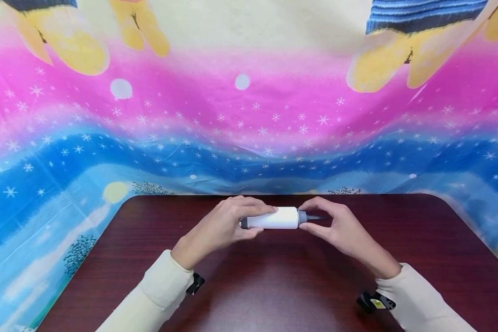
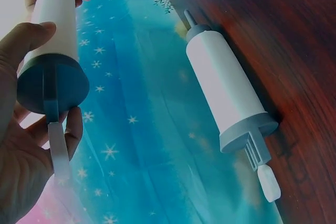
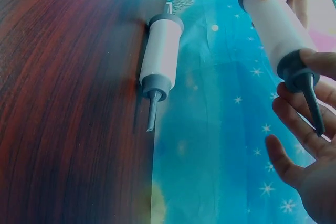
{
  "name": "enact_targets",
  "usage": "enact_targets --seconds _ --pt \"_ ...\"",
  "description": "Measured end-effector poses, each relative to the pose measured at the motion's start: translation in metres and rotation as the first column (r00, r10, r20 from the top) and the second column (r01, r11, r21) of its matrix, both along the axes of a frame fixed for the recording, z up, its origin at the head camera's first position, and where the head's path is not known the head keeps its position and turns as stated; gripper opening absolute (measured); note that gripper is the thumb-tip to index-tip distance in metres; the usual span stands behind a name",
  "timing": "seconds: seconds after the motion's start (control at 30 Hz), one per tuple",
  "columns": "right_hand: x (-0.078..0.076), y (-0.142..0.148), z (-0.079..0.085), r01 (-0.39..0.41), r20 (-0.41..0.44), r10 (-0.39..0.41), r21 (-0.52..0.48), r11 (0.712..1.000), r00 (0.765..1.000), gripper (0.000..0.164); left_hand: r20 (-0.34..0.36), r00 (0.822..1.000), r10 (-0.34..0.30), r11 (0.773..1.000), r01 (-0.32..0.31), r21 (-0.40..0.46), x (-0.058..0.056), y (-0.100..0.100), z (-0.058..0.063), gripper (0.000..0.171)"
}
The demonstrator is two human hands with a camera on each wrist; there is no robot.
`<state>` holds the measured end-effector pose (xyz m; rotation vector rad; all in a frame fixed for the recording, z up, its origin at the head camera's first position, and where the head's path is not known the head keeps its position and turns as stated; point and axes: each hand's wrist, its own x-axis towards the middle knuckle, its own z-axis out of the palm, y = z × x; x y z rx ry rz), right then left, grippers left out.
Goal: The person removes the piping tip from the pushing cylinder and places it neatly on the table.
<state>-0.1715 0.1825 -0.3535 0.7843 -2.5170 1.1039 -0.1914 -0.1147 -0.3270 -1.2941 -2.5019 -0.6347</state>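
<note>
A white balloon pump (image 1: pixel 284 217) with dark grey ends lies level between both hands, its tapered nozzle pointing right. My left hand (image 1: pixel 222 226) grips the barrel near the handle end, fingers on the far side and thumb on the near side. At the other end, my right hand (image 1: pixel 342 230) pinches the grey nozzle collar between thumb and finger. The left wrist view shows the flange (image 2: pixel 71 82) and a pale handle (image 2: pixel 59 150) below it. A second, similar pump (image 3: pixel 161 51) rests on the table apart from the hands; I cannot make it out in the head view.
A dark red-brown wooden table (image 1: pixel 249 286) spreads under the hands. Behind and beside it hangs a pink and blue cloth (image 1: pixel 216 110) printed with snowflakes. Black wrist devices (image 1: pixel 196 283) sit at both pale sleeves (image 1: pixel 423 295).
</note>
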Motion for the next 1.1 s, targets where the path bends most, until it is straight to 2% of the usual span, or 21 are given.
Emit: enact_targets --seconds 0.23,0.5,0.7,0.9,1.1 --pt "-0.001 0.0025 0.0018 -0.025 0.169 0.039 -0.084 0.996 0.985 0.026 -0.058 0.998 -0.007 1.0 0.006 -0.007 0.0034 0.0001 0.0005 0.052" --pt "0.0001 0.0045 0.0054 -0.028 0.275 0.057 -0.11 0.994 0.96 0.025 -0.119 0.993 -0.026 1.0 0.026 0.004 0.0051 0.0001 0.0016 0.052" --pt "0.0009 0.0039 0.0056 -0.031 0.256 0.062 -0.125 0.992 0.965 0.025 -0.102 0.994 -0.024 1.0 0.024 0.005 0.0046 0.001 0.0026 0.053" --pt "0.0021 0.0019 0.0043 -0.013 0.204 0.036 -0.114 0.993 0.978 0.03 -0.084 0.996 -0.012 1.0 0.012 0.002 0.004 0.0008 0.003 0.053" --pt "0.0026 0.0007 0.0019 0.002 0.195 0.018 -0.101 0.995 0.981 0.033 -0.069 0.998 0.001 1.0 -0.001 0.001 0.0045 0.001 0.003 0.051"
